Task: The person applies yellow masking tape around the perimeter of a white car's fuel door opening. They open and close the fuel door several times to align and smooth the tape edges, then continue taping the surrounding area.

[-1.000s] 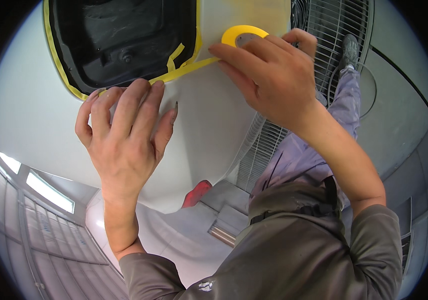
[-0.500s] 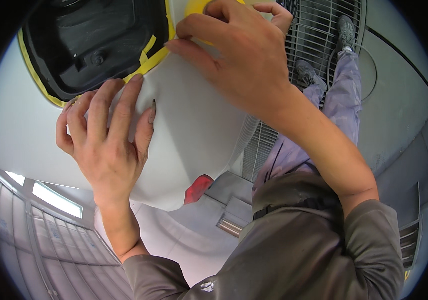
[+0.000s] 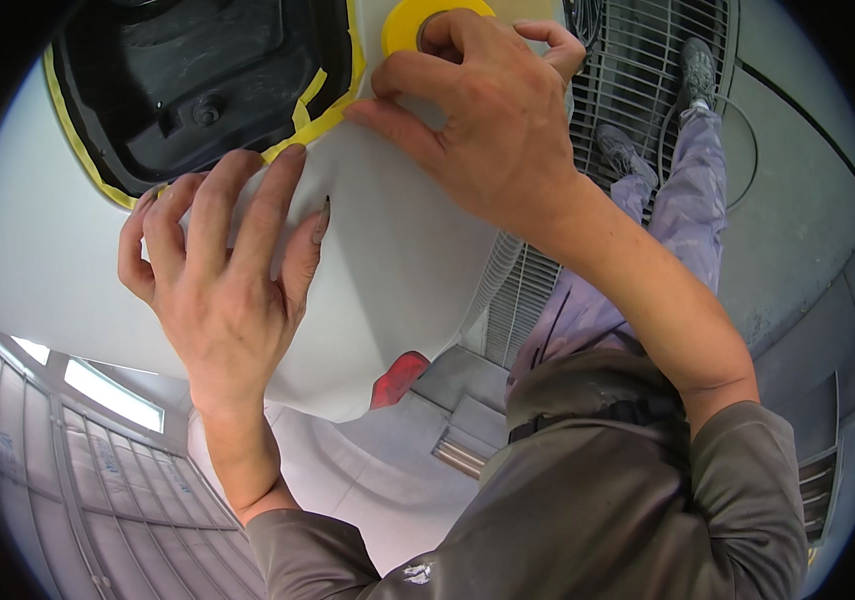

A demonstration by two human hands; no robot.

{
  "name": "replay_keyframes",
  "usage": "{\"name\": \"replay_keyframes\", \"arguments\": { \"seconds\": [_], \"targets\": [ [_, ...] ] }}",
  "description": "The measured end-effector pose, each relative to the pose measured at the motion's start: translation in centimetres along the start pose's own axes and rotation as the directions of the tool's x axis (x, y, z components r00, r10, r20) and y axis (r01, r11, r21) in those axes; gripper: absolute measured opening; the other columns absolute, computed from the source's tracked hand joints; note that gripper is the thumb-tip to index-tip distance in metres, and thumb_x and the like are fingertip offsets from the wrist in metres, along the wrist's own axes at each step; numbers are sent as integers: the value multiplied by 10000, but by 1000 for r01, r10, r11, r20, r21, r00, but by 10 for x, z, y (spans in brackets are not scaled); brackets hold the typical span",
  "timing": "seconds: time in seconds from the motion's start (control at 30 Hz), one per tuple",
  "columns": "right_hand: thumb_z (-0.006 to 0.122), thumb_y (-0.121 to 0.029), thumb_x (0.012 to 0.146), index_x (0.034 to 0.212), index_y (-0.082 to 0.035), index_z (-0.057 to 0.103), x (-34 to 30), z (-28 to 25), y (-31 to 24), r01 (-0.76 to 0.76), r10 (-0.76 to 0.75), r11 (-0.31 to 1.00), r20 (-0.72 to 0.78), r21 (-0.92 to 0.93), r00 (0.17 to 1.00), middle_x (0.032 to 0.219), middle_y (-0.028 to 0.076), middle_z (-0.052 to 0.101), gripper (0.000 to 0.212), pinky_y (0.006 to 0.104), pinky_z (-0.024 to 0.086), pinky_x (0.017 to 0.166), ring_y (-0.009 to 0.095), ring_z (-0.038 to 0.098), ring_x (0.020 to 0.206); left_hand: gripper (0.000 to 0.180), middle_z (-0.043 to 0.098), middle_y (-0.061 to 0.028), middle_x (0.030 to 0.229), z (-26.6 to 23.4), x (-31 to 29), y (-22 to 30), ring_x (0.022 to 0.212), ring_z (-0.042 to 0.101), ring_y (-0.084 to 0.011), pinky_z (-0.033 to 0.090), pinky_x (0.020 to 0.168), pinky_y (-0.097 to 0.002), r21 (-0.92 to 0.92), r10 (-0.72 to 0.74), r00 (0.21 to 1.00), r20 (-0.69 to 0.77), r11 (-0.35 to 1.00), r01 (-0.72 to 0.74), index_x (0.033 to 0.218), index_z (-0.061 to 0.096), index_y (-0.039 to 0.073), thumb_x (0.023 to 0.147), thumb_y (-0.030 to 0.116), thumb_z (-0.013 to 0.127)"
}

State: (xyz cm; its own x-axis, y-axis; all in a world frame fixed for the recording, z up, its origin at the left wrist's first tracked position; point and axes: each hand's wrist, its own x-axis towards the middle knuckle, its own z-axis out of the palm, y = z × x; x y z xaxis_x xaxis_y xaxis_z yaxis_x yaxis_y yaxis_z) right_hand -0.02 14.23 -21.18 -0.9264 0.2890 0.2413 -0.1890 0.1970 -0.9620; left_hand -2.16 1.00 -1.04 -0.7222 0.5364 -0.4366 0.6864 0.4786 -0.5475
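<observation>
Left hand point(image 3: 233, 285): we are finding it half spread, gripping nothing. Its fingers are arching, and the tips are resting along the near edge of the black recess point(image 3: 258, 70), on or just beside the yellow tape strip point(image 3: 323, 124). We are reading this as pressure, probably holding the tape down against the pale panel point(image 3: 378, 260). The thumb is standing apart from the other fingers; whether it is touching the panel, we are not able to tell.

Right hand point(image 3: 513, 125): we are seeing it partly closed around the tape roll point(image 3: 404, 28), some fingers apparently hooking into the core. The thumb is reaching toward the strip near the recess's right-hand corner, seemingly meeting it there. The little finger is sticking out, free. The roll is sitting up beyond that corner, perhaps so the strip can lead off in line with the edge; fingers are hiding the join between the two.

Tape is bordering the recess along its visible sides. We are also noting a short tape tab point(image 3: 308, 95) slanting inward over the black.
</observation>
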Motion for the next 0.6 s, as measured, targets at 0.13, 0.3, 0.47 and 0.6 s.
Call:
{"name": "replay_keyframes", "arguments": {
  "seconds": [0.13,0.3,0.47,0.6],
  "targets": [
    [834,-305,854,853,-159,739,-1,3,2,-2,2,1000,4,16,1000,851,34,576,174,503,347,878,241,610,852,336,707,24,1292,0,2,2,1246,598,-216,301,1186,-426,-6,3,1000,3,1000,-3,1271,805,230,1025,440,714],
    [829,-305,854,870,-168,745,1,5,1,25,-25,999,15,-34,1000,878,35,582,161,513,339,899,241,615,888,325,703,20,1278,1,6,4,1225,605,-221,315,1177,-424,-25,14,1000,-6,1000,-14,1252,805,219,1013,426,728],
    [819,-300,863,897,-171,762,6,4,2,43,-41,998,46,-35,998,893,47,586,145,520,329,917,247,620,923,331,698,17,1276,-1,10,5,1218,606,-237,342,1158,-425,-36,14,1000,0,999,-14,1248,802,216,991,417,748],
    [812,-296,874,909,-169,771,8,1,3,59,-57,998,64,-24,996,891,54,586,138,519,329,918,252,622,923,340,682,10,1289,1,12,10,1221,602,-251,356,1152,-438,-35,26,1000,2,999,-25,1257,794,222,976,412,761]
  ]
}}
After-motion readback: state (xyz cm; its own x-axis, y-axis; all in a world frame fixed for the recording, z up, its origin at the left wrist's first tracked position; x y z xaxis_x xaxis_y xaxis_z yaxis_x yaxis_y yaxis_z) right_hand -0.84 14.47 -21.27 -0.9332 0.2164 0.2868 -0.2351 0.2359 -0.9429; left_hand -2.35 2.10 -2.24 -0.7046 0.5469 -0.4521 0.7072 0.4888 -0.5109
